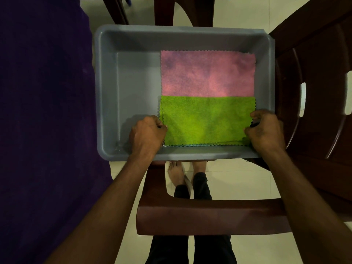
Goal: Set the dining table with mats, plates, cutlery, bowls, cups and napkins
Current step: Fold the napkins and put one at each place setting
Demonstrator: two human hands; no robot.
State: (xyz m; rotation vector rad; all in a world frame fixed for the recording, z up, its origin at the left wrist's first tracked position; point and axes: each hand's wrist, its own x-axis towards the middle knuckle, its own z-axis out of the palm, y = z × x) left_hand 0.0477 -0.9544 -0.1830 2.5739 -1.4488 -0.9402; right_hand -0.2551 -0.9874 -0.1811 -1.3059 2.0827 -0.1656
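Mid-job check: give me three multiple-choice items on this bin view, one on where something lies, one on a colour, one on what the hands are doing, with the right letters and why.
1. Where does the pink cloth lie in the bin?
A. at the far right part of the floor
B. draped over the near rim
C. outside it

2. What colour is the cloth nearest the person?
A. blue
B. green
C. white

3. What are the hands doing?
A. both hang open above the bin
B. only one touches a cloth
C. each grips a side edge of the green cloth

Answers:
1 A, it lies flat beyond the green cloth, toward the right wall.
2 B, the near cloth is bright green.
3 C, the left hand and right hand curl at its opposite edges.
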